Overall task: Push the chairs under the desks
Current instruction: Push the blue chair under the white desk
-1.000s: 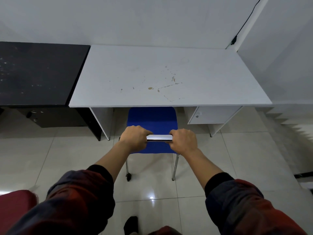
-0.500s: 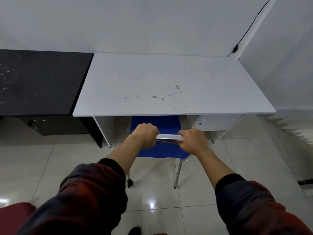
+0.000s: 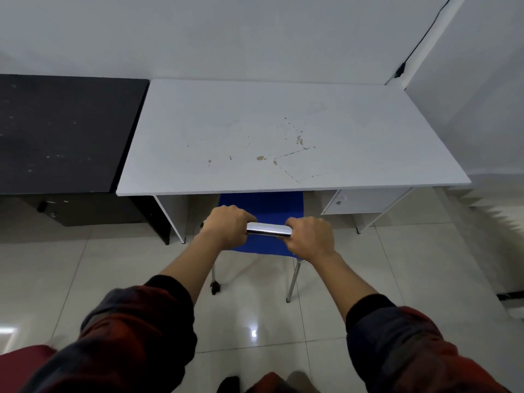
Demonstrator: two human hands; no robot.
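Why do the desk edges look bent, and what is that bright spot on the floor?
Head view: the wide-angle lens bows straight lines, so the white rectangular desk flares out and the black desk slants. The spot is lamp glare on the glossy pale floor tiles; the shiny metal chair bar between the left hand and right hand glints too. Sleeves look slightly soft.

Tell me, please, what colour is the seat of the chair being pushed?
Blue; the chair seat shows best in the head view, under the white desk.
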